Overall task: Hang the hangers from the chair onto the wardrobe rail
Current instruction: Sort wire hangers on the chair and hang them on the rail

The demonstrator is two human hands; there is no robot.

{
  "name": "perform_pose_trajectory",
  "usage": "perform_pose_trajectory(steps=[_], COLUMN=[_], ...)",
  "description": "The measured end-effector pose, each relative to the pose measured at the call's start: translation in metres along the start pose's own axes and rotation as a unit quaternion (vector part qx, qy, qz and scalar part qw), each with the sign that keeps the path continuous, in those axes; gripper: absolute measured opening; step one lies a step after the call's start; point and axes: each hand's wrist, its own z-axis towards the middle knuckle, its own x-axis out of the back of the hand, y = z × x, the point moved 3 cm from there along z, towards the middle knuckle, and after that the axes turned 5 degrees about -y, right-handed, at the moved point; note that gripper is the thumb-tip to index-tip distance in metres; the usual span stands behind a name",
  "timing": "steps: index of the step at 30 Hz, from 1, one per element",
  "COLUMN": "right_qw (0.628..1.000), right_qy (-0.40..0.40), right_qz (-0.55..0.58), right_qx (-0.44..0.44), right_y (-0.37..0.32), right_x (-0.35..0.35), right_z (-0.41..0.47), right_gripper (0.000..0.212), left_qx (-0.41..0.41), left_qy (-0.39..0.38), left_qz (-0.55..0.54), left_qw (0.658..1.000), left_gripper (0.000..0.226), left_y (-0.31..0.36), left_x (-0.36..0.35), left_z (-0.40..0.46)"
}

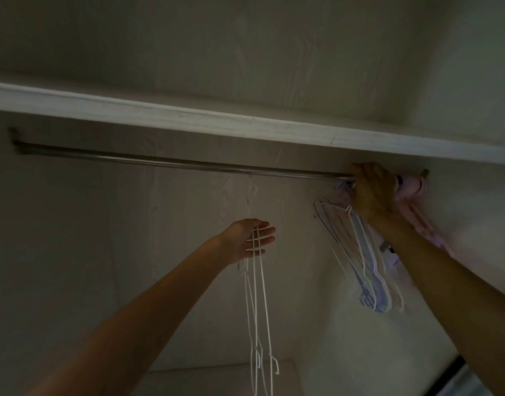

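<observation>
Rail (pixel 160 162) runs under the shelf (pixel 188 118). Mid-rail hang thin white hangers (pixel 257 295), left hand (pixel 250 241) flat against them, fingers straight. They look light, springy and tangle-prone, so grab by the hook. At the rail's right end, right hand (pixel 372 192) grips a bunch of hangers (pixel 365 267).

The rail (pixel 171 162) runs just under the shelf (pixel 188 121). A bunch of hangers (pixel 365 261) hangs at the rail's right end, beneath the right hand (pixel 372 192). Further left, near the middle, thin hangers (pixel 257 295) dangle before the left hand (pixel 248 238).
</observation>
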Motion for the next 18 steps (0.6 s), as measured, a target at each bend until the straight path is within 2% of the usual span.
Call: perform_pose_trajectory(steps=[1,3,4,5,6,8,9,11,13,14,15,17,18], right_qw=[1.0,0.991,0.975,0.944,0.894,0.756,0.687,0.563,0.481,0.458,0.451,0.484,0.505], right_qy=[0.002,-0.07,-0.146,-0.254,-0.376,-0.566,-0.613,-0.645,-0.632,-0.623,-0.614,-0.59,-0.57], right_qz=[0.025,0.114,0.167,0.208,0.234,0.297,0.344,0.449,0.547,0.58,0.599,0.597,0.594], right_qx=[0.007,0.019,0.0,-0.031,-0.065,-0.141,-0.186,-0.254,-0.264,-0.255,-0.246,-0.247,-0.258], right_y=[-0.012,-0.046,-0.065,-0.083,-0.099,-0.122,-0.128,-0.138,-0.149,-0.153,-0.158,-0.16,-0.158], right_x=[-0.001,-0.003,-0.007,-0.016,-0.023,-0.04,-0.045,-0.048,-0.052,-0.054,-0.052,-0.051,-0.053], right_z=[-0.007,-0.034,-0.051,-0.07,-0.094,-0.143,-0.165,-0.201,-0.222,-0.228,-0.233,-0.238,-0.241], right_gripper=[0.043,0.039,0.035,0.038,0.048,0.07,0.075,0.074,0.056,0.039,0.023,0.006,0.009], left_qx=[-0.007,-0.025,-0.039,-0.058,-0.079,-0.114,-0.125,-0.134,-0.137,-0.138,-0.138,-0.14,-0.141], left_qy=[0.012,0.048,0.07,0.088,0.104,0.122,0.119,0.095,0.068,0.056,0.049,0.041,0.038], left_qz=[-0.007,-0.036,-0.055,-0.075,-0.088,-0.111,-0.131,-0.182,-0.218,-0.227,-0.232,-0.239,-0.246], left_qw=[1.0,0.998,0.995,0.992,0.988,0.98,0.976,0.97,0.964,0.962,0.962,0.96,0.958], left_gripper=[0.025,0.035,0.04,0.044,0.045,0.045,0.046,0.047,0.049,0.049,0.05,0.05,0.049], left_y=[-0.001,-0.003,-0.004,-0.006,-0.01,-0.018,-0.022,-0.032,-0.041,-0.044,-0.048,-0.054,-0.055], left_x=[-0.002,-0.007,-0.008,-0.008,-0.007,-0.002,0.002,0.006,0.008,0.009,0.01,0.011,0.011], left_z=[0.002,0.004,0.005,0.005,0.005,0.003,0.001,-0.002,-0.006,-0.008,-0.011,-0.014,-0.016])
